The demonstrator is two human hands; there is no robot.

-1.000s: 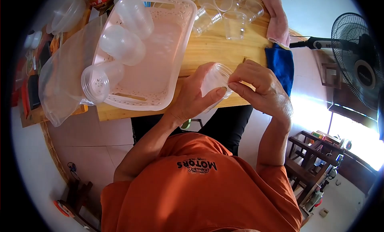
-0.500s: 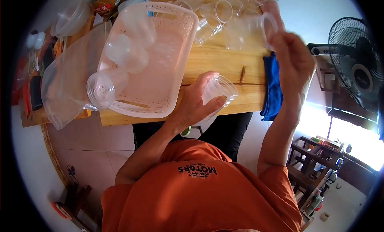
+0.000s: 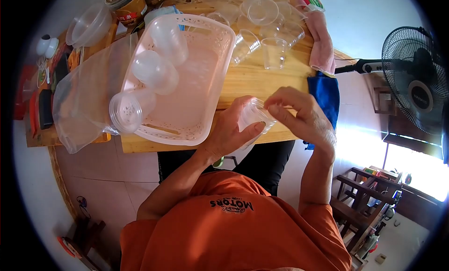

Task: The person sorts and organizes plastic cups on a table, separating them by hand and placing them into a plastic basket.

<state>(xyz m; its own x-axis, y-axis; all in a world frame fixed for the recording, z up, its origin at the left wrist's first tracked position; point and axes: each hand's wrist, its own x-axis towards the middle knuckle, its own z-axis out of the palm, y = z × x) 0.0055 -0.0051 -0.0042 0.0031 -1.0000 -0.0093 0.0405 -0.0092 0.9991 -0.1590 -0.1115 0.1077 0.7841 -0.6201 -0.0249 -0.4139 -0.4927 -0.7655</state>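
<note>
My left hand (image 3: 228,128) is wrapped round a short stack of clear plastic cups (image 3: 253,116), tilted with the rims to the right, near the table's front edge. At those rims is my right hand (image 3: 301,116), thumb and fingers pinched together on the edge of a cup; how far this cup sits inside the stack is hard to see. To the left stands a pink plastic basket (image 3: 221,67) with nested stacks of clear cups (image 3: 155,72) lying along its left side. Several loose clear cups (image 3: 274,53) stand and lie at the back of the wooden table.
A clear plastic bag (image 3: 86,96) lies left of the basket, with a clear bowl (image 3: 89,28) and a brown-labelled jar (image 3: 126,7) behind. A pink cloth (image 3: 320,42) and a blue cloth (image 3: 323,91) lie along the right edge, near a black fan (image 3: 416,79).
My right hand has brought a cup from the back right of the table down to the stack in my left hand. The left hand stays in nearly the same place. The view has shifted slightly.
</note>
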